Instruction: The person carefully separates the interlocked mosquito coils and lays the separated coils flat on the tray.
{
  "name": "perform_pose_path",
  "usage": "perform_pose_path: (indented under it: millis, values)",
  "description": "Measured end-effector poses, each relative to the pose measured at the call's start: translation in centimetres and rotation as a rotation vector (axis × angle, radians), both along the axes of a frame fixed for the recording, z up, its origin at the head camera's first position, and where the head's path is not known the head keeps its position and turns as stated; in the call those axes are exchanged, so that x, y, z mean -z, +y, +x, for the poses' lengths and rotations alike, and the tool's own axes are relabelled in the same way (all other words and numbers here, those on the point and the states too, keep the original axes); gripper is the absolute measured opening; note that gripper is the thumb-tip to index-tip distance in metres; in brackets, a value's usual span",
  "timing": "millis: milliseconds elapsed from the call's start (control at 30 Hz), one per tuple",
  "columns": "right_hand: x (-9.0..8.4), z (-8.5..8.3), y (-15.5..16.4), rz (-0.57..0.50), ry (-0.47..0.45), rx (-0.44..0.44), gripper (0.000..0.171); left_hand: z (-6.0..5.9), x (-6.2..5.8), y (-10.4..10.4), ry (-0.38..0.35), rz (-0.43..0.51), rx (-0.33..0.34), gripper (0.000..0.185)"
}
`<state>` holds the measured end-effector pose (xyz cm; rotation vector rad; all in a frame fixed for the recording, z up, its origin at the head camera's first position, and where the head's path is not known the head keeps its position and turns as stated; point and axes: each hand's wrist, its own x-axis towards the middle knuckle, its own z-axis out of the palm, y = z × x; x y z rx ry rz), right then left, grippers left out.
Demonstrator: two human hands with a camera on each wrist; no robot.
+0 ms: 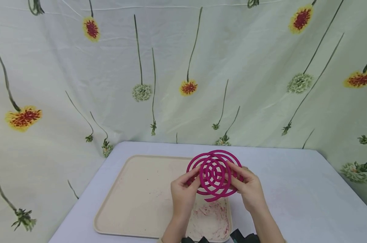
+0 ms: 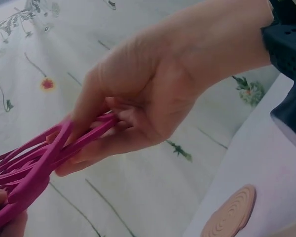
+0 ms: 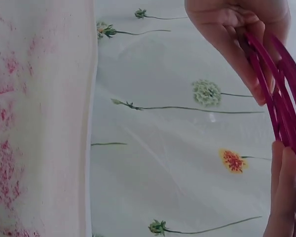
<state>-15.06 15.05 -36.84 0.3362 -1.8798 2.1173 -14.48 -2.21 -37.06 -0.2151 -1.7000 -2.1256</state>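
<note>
Both hands hold up a pair of magenta mosquito coils (image 1: 214, 199), their rings interlaced and partly spread apart. In the head view they are raised over the tray's right side. My left hand (image 1: 183, 192) pinches the left edge between thumb and fingers. On the opposite side, the thumb and fingers of my right hand (image 1: 252, 187) grip the coils' rim. Gaps show between the layers of the coils (image 2: 37, 177) in the left wrist view. Seen edge-on in the right wrist view, the magenta strips (image 3: 281, 108) run from one hand to the other.
A beige tray (image 1: 135, 195) lies on the white table (image 1: 299, 189), with reddish crumbs and smears at its near right corner. A tan spiral disc (image 2: 229, 212) shows low in the left wrist view. Behind the table hangs a flower-printed cloth (image 1: 171, 111).
</note>
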Motion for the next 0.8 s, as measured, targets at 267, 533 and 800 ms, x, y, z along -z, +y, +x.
perform_pose_path:
  millis: [267, 533, 800]
  values:
    - [0.2, 0.0, -0.8, -0.033, 0.021, 0.073, 0.034, -0.4, 0.3, -0.5, 0.005, -0.015, 0.068, 0.025]
    - [0.2, -0.2, 3.1, 0.335, 0.064, -0.346, 0.015, -1.2, 0.4, -4.5, -0.059, -0.268, 0.44, 0.024]
    - [0.4, -0.5, 4.2, 0.45, 0.067, -0.66, 0.01, -1.3, 0.7, -5.1, -0.016, -0.418, 0.6, 0.024]
